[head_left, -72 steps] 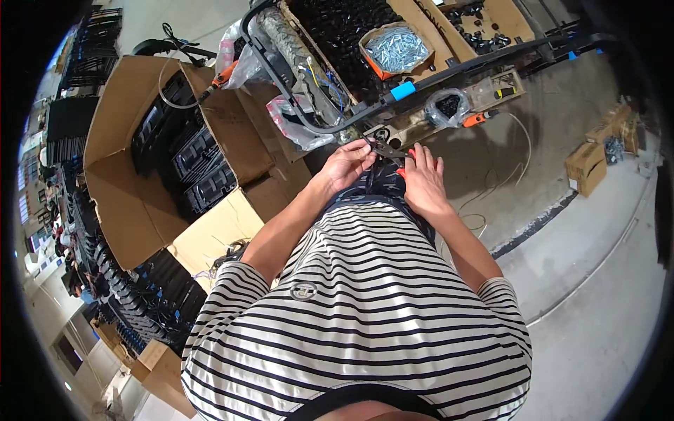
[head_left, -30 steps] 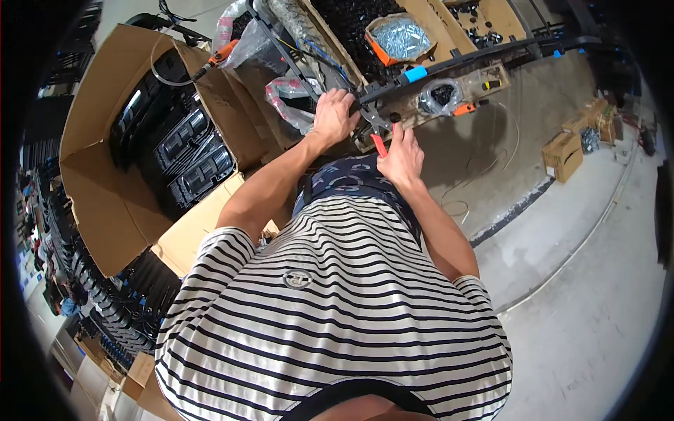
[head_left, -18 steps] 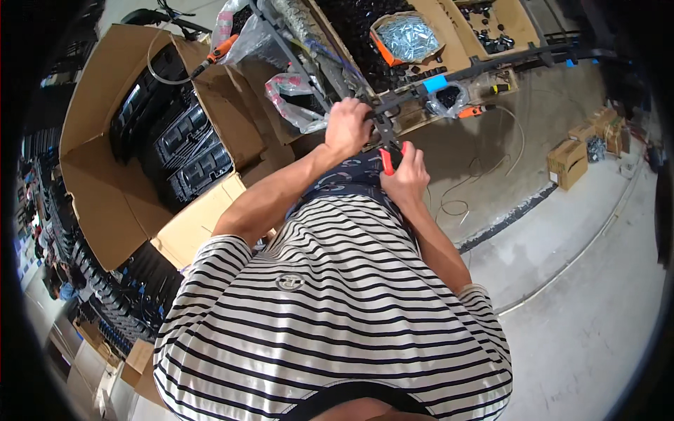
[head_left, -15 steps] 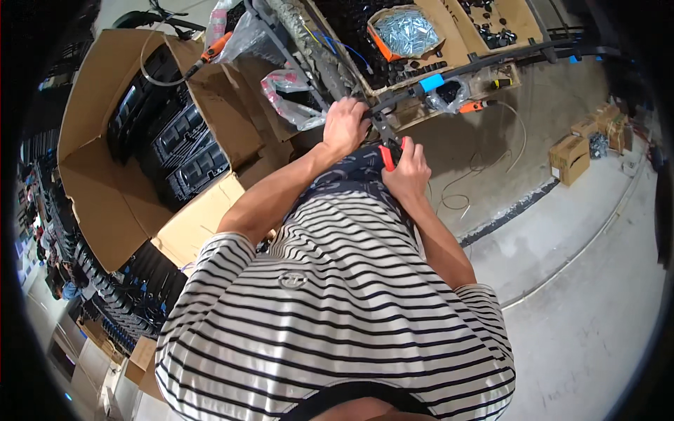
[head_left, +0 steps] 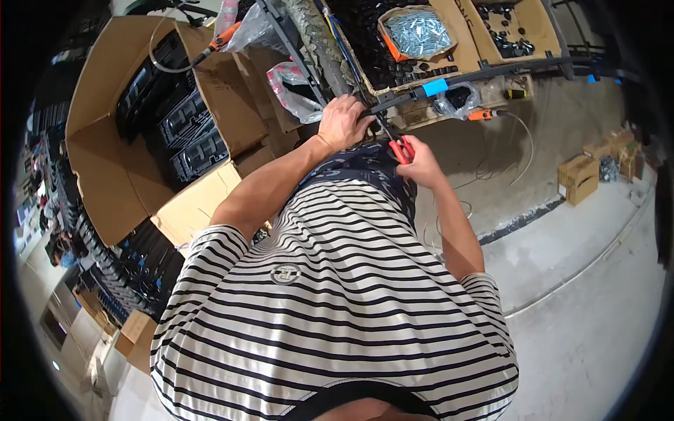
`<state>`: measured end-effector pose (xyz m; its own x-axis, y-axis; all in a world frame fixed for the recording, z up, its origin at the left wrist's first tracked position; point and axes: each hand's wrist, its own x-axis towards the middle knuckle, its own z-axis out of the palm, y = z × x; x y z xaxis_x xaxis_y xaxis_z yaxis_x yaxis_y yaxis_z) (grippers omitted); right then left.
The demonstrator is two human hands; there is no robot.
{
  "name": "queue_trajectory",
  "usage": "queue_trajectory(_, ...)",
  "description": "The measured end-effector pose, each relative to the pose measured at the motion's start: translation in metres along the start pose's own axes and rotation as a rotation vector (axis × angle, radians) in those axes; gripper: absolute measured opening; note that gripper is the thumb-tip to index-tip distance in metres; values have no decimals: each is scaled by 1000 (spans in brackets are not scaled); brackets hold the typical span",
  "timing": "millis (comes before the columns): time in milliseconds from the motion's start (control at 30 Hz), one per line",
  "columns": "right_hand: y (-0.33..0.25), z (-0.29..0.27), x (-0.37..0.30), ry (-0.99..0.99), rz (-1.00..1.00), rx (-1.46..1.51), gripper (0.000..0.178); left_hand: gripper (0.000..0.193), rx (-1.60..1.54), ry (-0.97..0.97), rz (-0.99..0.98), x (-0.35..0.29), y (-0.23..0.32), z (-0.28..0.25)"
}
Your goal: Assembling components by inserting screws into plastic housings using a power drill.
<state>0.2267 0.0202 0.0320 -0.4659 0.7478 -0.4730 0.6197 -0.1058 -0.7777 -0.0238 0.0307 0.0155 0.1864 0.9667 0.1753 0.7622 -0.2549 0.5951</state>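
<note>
My left hand is closed around the near end of a long black strip, which runs off to the right along the bench edge. A piece of blue tape is wrapped on the strip. Red-handled pliers are in my right hand, its fingers around the grips. Their dark jaws point up and left at the strip, just beside my left fingers. Whether the jaws bite on anything is too small to tell.
An orange-ended tool with a cable hangs right of the pliers. Bolts fill an open box on the bench beyond. At left stands a large carton of black plastic parts. Small cartons sit on the floor at right.
The red handles have come closer together in my right hand, and the pliers have turned slightly. My left hand keeps its hold on the strip. The whole view has shifted a little.
</note>
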Motion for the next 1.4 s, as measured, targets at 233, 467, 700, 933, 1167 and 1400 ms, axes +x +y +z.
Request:
queue_trajectory(233,73,-13,47,-721,172,1045,66,33,117,-94,-108,18,14,0)
queue_trajectory(467,55,-11,39,-396,218,804,57,47,131,-117,-102,8,18,-11)
queue_trajectory(700,62,-9,56,-639,-38,511,47,54,161,-133,-134,10,22,-8)
queue_trajectory(933,30,-10,27,-500,38,328,48,51,151,-149,-160,8,23,-12)
queue_trajectory(1167,34,24,21,-252,35,182,47,41,79,-72,-123,5,18,-5)
queue_trajectory(1400,7,9,17,-224,487,284,49,36,89,-50,-144,2,21,3)
